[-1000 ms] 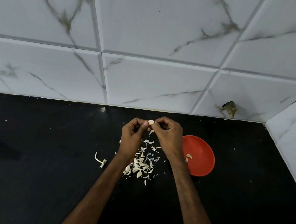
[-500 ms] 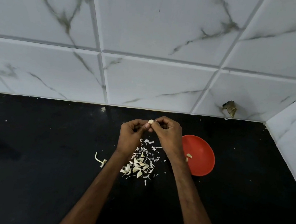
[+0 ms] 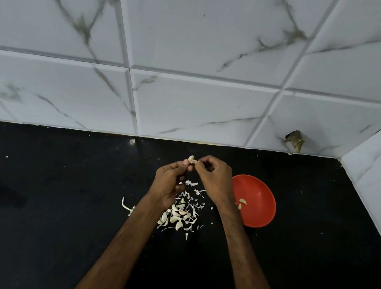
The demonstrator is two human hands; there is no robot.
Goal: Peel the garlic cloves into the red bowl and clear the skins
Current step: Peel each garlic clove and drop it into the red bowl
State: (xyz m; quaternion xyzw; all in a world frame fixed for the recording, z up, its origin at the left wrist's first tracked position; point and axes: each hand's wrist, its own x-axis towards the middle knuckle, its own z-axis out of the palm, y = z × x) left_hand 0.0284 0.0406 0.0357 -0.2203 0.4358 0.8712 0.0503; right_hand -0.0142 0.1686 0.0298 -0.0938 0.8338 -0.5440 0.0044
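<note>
A garlic clove (image 3: 191,159) is pinched between my left hand (image 3: 169,182) and my right hand (image 3: 216,179), held above the black counter. Below the hands lies a pile of garlic cloves and loose skins (image 3: 181,213). The red bowl (image 3: 258,201) sits just right of my right wrist, with a couple of peeled cloves (image 3: 242,202) inside. A garlic stem (image 3: 126,206) lies left of the pile.
The black counter (image 3: 42,209) ends at a white marble-tiled wall (image 3: 189,108) behind and another wall (image 3: 377,188) at the right. A broken hole in the tile (image 3: 294,139) shows at the back right. Small skin specks dot the counter.
Both hands stay together on the clove with only small finger movements; my left hand has turned slightly. The pile and bowl have not moved.
</note>
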